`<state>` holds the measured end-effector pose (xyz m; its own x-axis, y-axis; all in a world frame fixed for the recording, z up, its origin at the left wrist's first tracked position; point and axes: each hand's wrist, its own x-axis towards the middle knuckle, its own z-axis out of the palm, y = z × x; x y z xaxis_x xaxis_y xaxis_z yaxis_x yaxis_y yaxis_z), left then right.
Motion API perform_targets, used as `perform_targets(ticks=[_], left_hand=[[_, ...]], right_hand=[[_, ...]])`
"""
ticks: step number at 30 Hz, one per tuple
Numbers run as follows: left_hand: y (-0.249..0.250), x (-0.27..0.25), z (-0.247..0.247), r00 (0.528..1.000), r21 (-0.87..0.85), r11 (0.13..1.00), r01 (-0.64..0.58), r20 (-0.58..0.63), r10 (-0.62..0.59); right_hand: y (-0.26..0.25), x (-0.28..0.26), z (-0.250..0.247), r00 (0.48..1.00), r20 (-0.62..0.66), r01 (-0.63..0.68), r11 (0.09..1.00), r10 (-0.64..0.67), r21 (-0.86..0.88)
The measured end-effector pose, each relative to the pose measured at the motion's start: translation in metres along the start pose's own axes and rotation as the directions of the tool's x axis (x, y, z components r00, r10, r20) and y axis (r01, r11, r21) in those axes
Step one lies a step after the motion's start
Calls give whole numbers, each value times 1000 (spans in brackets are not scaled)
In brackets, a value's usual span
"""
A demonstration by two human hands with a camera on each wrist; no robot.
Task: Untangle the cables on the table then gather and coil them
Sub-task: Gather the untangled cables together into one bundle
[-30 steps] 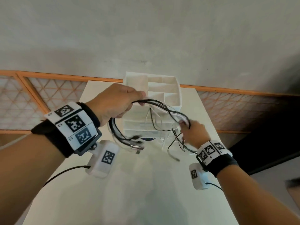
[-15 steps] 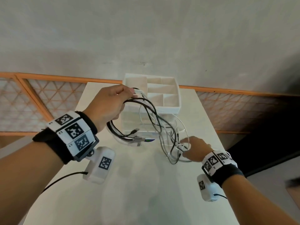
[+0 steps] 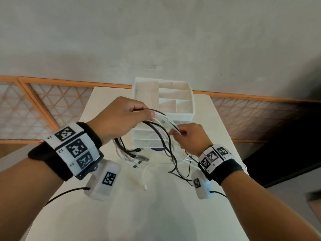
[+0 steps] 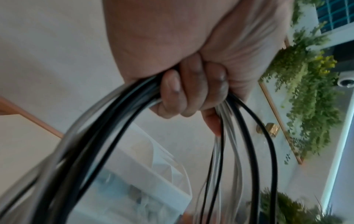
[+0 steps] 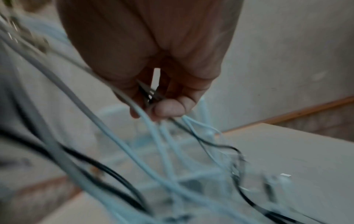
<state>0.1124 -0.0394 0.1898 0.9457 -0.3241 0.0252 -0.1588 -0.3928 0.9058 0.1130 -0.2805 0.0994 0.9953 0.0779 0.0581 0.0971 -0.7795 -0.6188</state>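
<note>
- We risk cinching a knot if our right hand (image 3: 188,136) pulls its strands while the loose ends on the table (image 3: 156,214) remain crossed.
- The dangling plugs could snag the white organizer (image 3: 184,115) behind them.
- Our left hand (image 3: 119,117), raised above the table, has its fingers curled tight around the cables (image 3: 161,134), black and white together.
- Our right hand, lower and just beside it, pinches a few white strands between thumb and fingertips.

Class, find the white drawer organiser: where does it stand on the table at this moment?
In the head view, the drawer organiser stands at the far middle of the table, against the wall, just beyond both hands and the cables.
</note>
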Motion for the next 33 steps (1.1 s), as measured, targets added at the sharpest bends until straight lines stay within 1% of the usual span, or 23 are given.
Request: perform_targets(ticks=[2,4,5,7,8,9,11,12,13,14,15,16,17,18,19,20,21,23,25,27,29,31,33], left_hand=[[-1,-1,-10,1000,-68,998,-8,-28,6],[-3,0,-20,998,-91,996,-2,-55,-3],[-5,0,-23,998,-61,998,4,-62,-8],[-10,2,-23,998,90,996,25,-67,-19],[-15,3,-20,996,177,983,46,-77,-32],[-22,5,-16,994,248,966,78,-100,-54],[-34,9,-6,981,299,943,149,-163,-103],[-39,10,-1,974,288,942,174,-189,-122],[-43,12,3,968,260,947,189,-211,-136],[-45,13,5,961,207,958,198,-233,-148],[-46,14,5,952,120,973,200,-257,-164],[-45,16,5,944,4,981,196,-272,-188],[-44,17,3,939,-122,975,185,-272,-212],[-42,18,1,939,-226,959,173,-256,-230],[-39,18,0,945,-296,942,160,-231,-233],[-36,17,0,954,-336,930,149,-200,-225],[-33,17,1,963,-356,923,145,-165,-215],[-28,16,7,977,-355,923,151,-86,-193],[-22,15,15,988,-333,932,144,-7,-156],[-18,15,20,992,-320,939,126,40,-119],[-15,15,20,995,-295,951,99,49,-88],[-16,14,17,997,-237,969,67,47,-57],[-21,11,15,999,-160,986,43,30,-38]], right_hand=[[35,-3,6,985,28,-158,955,170,-249],[64,-6,4,926,61,-339,892,372,-299],[71,-5,-2,892,87,-397,860,444,-321],[71,2,-22,877,59,-432,836,477,-337],[65,7,-33,885,-12,-452,852,465,-264],[57,11,-45,885,-116,-464,877,452,-122],[40,17,-67,836,-355,-399,908,418,131],[33,17,-73,791,-478,-338,924,382,179],[27,14,-76,760,-564,-275,946,323,170],[26,11,-76,756,-601,-231,965,257,122],[31,9,-72,782,-586,-220,974,214,62],[39,7,-65,839,-494,-266,964,228,-7],[49,2,-58,888,-335,-360,929,315,-81],[61,-4,-49,894,-171,-442,879,415,-179],[66,-12,-41,872,-69,-487,840,485,-241],[67,-16,-35,868,-45,-489,839,494,-239],[62,-20,-29,894,-68,-447,879,442,-163],[34,-25,-19,961,-123,-234,965,247,116],[-2,-23,-12,995,-86,-22,936,56,351],[-31,-22,-3,994,-49,112,861,-101,496],[-44,-26,3,984,52,102,781,-169,616],[-48,-31,5,971,141,54,748,-195,662],[-46,-33,6,978,90,73,712,-189,699]])
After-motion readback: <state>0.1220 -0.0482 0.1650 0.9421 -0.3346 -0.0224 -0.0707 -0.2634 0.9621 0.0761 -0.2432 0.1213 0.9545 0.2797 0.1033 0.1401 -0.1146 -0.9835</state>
